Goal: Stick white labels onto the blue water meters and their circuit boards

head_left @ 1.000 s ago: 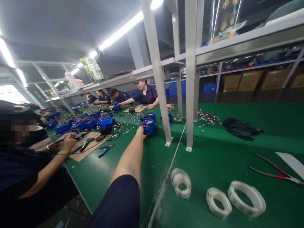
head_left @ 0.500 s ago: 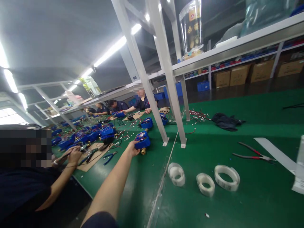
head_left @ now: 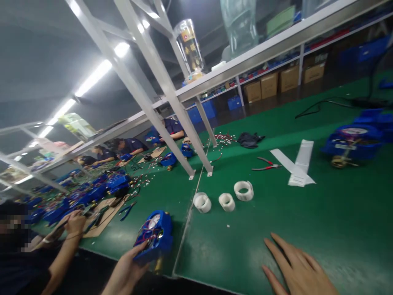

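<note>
My left hand (head_left: 130,264) grips a blue water meter (head_left: 166,233) by its near side, close to the table's front edge. The meter's casing is uncovered, with a white round dial, red and dark wires inside and brass pipe ends. My right hand (head_left: 299,268) holds nothing; its fingers are spread low over the green table (head_left: 245,241) at the right. Beyond the hands stand three rolls of white labels (head_left: 202,203), (head_left: 226,202), (head_left: 243,191). Red-handled pliers (head_left: 266,164) and two white label strips (head_left: 293,168) lie farther back.
Several blue meters (head_left: 353,143) stand at the right. White shelf posts (head_left: 172,98) rise from the table's seam. At the left, a co-worker's hands (head_left: 75,223) work over cardboard (head_left: 100,219), beside blue pliers (head_left: 126,211). A dark cloth (head_left: 250,139) lies at the back.
My left hand has drawn the blue water meter back from beside the shelf posts toward the table's front edge. My right hand has come into view, and the camera has turned right.
</note>
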Demonstrator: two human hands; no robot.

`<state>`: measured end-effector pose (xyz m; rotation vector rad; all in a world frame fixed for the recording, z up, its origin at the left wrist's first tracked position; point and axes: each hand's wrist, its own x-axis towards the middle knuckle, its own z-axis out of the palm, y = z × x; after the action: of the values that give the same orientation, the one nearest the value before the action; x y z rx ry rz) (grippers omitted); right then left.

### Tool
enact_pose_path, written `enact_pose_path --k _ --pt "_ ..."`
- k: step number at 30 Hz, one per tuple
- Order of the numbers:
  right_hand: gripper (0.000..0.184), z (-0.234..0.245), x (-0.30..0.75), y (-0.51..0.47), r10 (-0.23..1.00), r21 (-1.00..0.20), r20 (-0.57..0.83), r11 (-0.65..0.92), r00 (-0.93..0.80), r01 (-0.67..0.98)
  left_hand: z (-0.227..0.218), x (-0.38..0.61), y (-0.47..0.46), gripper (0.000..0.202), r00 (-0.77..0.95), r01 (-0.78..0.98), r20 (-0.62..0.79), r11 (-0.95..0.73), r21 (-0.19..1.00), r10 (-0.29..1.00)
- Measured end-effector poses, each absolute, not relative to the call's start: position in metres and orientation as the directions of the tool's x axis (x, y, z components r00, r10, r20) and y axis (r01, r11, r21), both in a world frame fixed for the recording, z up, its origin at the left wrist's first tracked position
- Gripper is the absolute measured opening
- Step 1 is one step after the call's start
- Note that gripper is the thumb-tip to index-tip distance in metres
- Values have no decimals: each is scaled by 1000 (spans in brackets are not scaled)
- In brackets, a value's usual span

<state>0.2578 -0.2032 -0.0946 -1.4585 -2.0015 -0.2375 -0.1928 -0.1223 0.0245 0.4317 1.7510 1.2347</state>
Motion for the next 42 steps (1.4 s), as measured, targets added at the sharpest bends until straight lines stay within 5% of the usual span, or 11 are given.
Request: enact_pose_path --k 3,6,12,16,26,31,36,42 --pt "50 -78 256 -212 841 -318 533 299 -91 900 32 -152 -153 26 -492 -274 -568 502 820 660" --pt "49 -72 256 -222 893 -543 450 253 23 801 36 -91 -170 22 -389 -276 -630 568 776 672" --pt "51 -52 279 -237 943 -980 118 60 312 191 20 70 -169 36 76 -223 -528 530 818 846" --pt "67 -29 312 -235 916 -995 -51 -13 398 -98 6 157 -150 33 238 -86 -490 521 849 838" --pt "63 -15 347 -211 868 -979 -129 -34 480 -201 0 203 -137 62 447 -28 -337 389 921 829" --pt "64 -21 344 -212 848 -978 -162 -68 505 -199 -12 181 -129 52 441 -221 -128 245 944 888" --pt "59 -29 332 -216 794 -984 -145 -52 590 -173 -18 178 -93 46 361 -169 -52 121 978 931" --pt "63 -33 328 -223 789 -997 -71 -68 610 -28 -15 180 -66 46 456 -166 168 -102 981 874"
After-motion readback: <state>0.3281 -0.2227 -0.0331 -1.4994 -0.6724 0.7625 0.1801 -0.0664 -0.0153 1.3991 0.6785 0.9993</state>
